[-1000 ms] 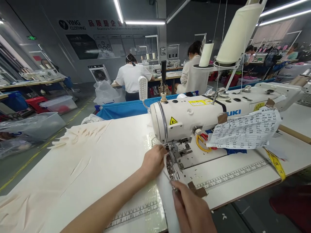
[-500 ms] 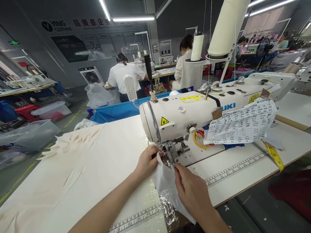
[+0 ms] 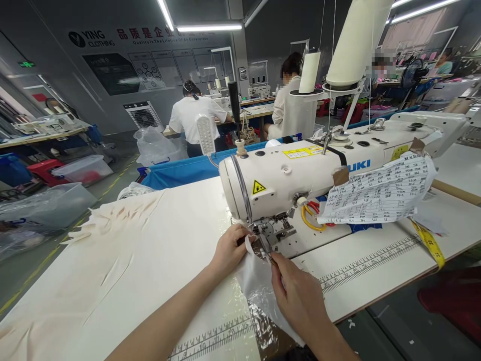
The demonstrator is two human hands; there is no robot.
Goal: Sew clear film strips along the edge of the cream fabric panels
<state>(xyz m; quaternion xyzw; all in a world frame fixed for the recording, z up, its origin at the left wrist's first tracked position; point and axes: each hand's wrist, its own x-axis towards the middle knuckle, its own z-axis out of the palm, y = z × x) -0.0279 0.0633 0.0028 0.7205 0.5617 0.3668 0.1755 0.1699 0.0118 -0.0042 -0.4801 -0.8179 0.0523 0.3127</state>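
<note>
My left hand (image 3: 232, 249) is closed in a pinch on white fabric (image 3: 251, 281), close to the needle area of a white sewing machine (image 3: 278, 175). My right hand (image 3: 298, 286) is closed at the fabric's right side. Between its fingertips is what looks like a slim metal tool (image 3: 267, 252), its tip close to the presser foot; its exact kind is unclear. The fabric hangs between both hands toward the table's front edge, over clear plastic film (image 3: 265, 326). The needle itself is hidden.
Cream fabric (image 3: 93, 260) spreads over the table's left side. Printed rulers (image 3: 368, 263) run along the front. A handwritten sheet (image 3: 379, 193) and a yellow tape measure (image 3: 430, 245) hang on the right. Thread cones (image 3: 347, 45) stand above. Other people (image 3: 195, 118) sit at machines behind.
The whole view has shifted slightly, so things sit a little further right. Both hands keep nearly the same hold and place at the machine.
</note>
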